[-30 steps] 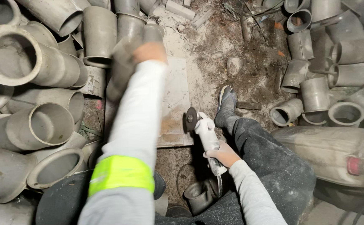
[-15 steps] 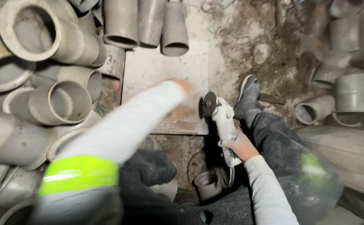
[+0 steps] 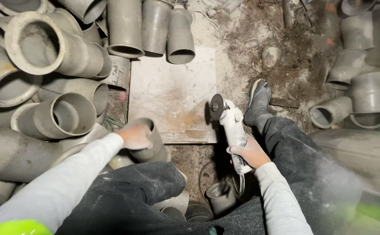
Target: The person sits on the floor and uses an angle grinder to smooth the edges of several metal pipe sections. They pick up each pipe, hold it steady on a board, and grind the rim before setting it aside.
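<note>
Left hand (image 3: 134, 135) closes over the rim of a short grey metal pipe piece (image 3: 151, 143), fingers curled around its open top; the piece stands upright at the near left corner of the pale square stone slab (image 3: 172, 87) that lies flat on the dirt floor (image 3: 259, 30). Right hand (image 3: 252, 152) is wrapped tight around the body of a white angle grinder (image 3: 231, 126), which sits just off the slab's near right corner with its dark disc (image 3: 216, 107) upright against the slab's right edge. Just right of the slab, beyond the grinder, the person's dark shoe (image 3: 257, 102) rests on the dirt. To the left of the slab a heap of large grey pipe sections (image 3: 55, 65) lies stacked on its side, open ends facing up. More grey fittings (image 3: 355, 82) are scattered well to the right of the slab. Below the slab, between the knees, a small dark cup-shaped fitting (image 3: 220, 196) stands on the ground.
</note>
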The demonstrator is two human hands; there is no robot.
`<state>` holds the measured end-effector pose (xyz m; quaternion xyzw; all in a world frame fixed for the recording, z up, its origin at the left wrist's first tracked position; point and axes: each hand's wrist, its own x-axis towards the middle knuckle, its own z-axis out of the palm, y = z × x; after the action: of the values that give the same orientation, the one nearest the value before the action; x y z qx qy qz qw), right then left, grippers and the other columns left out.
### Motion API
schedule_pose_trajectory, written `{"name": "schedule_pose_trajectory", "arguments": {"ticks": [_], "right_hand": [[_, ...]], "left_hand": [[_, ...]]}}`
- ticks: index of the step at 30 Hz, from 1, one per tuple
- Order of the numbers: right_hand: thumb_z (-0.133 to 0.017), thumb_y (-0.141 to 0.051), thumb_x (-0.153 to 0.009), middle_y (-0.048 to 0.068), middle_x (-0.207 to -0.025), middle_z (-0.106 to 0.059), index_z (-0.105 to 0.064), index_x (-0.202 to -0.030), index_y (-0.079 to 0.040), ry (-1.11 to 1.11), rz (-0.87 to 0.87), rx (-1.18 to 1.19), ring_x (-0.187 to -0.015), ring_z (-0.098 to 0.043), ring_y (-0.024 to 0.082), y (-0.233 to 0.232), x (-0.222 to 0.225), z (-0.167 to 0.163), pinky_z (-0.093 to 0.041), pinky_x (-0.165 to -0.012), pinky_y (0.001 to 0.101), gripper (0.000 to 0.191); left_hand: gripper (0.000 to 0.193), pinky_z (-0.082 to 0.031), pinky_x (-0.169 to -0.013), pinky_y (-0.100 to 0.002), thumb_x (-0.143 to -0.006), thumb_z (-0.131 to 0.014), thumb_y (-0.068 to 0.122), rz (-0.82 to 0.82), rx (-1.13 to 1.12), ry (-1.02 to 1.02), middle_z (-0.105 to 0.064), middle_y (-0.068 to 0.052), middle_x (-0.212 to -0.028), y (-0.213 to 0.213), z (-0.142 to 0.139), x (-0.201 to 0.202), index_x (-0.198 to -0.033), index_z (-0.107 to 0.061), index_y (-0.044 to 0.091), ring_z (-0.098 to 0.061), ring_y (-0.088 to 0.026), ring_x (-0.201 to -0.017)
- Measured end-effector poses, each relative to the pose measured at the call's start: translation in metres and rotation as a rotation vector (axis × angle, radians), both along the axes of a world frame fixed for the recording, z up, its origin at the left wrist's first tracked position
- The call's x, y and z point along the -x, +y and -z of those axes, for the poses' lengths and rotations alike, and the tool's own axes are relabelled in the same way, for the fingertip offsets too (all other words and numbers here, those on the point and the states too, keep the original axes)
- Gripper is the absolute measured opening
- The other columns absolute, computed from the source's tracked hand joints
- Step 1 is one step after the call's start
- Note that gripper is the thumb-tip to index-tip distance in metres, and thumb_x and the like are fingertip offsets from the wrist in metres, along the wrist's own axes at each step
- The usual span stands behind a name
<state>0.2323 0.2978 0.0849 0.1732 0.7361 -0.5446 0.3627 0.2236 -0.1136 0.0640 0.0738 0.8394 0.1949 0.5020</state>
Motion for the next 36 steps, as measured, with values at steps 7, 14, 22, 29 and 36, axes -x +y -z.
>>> {"name": "schedule_pose_trajectory", "arguments": {"ticks": [7,14,22,29,36], "right_hand": [[-0.076,-0.01,-0.072,0.012,-0.081,-0.067,-0.057,-0.115,0.003,0.014,0.031,0.012,-0.056,-0.066,0.022,-0.013,-0.004,-0.02,-0.056,-0.051,0.0376,0.048],[-0.075,-0.01,-0.074,0.01,-0.081,-0.067,-0.057,-0.115,0.003,0.082,0.114,0.091,-0.057,-0.066,0.02,-0.02,-0.009,-0.037,-0.056,-0.051,0.0366,0.046],[-0.077,-0.011,-0.07,0.012,-0.088,-0.068,-0.057,-0.118,0.002,0.109,0.073,-0.002,-0.064,-0.068,0.021,-0.025,0.005,-0.023,-0.058,-0.058,0.0369,0.054],[-0.08,-0.02,-0.069,0.012,-0.103,-0.072,-0.058,-0.123,0.003,0.279,-0.154,-0.128,-0.091,-0.069,0.018,-0.041,0.031,0.003,-0.056,-0.084,0.0319,0.063],[-0.079,-0.019,-0.067,0.011,-0.1,-0.073,-0.059,-0.122,0.003,0.274,-0.153,-0.093,-0.088,-0.069,0.019,-0.069,0.087,0.046,-0.057,-0.083,0.0328,0.062]], "left_hand": [[0.036,-0.051,-0.096,-0.043,-0.094,-0.061,0.026,-0.284,-0.358,0.278,-0.071,-0.02,-0.115,0.014,-0.036,0.043,-0.119,-0.065,-0.001,-0.069,-0.03,-0.108],[0.048,-0.054,-0.094,-0.043,-0.085,-0.071,0.037,-0.172,-0.335,0.261,-0.074,-0.024,-0.112,0.072,0.024,0.116,-0.111,-0.073,-0.003,-0.072,-0.035,-0.104],[0.043,-0.042,-0.105,-0.048,-0.084,-0.072,0.03,-0.558,-0.448,0.722,-0.067,-0.023,-0.116,0.116,0.094,0.12,-0.116,-0.073,0.001,-0.057,-0.042,-0.117],[0.042,-0.041,-0.101,-0.051,-0.103,-0.056,0.034,-0.976,-0.326,0.862,-0.063,-0.026,-0.119,0.107,0.127,0.108,-0.113,-0.066,-0.005,-0.053,-0.046,-0.114],[0.036,-0.041,-0.101,-0.054,-0.107,-0.045,0.026,-1.072,-0.378,0.971,-0.061,-0.03,-0.116,0.126,0.145,0.119,-0.111,-0.064,-0.004,-0.053,-0.049,-0.111]]}}
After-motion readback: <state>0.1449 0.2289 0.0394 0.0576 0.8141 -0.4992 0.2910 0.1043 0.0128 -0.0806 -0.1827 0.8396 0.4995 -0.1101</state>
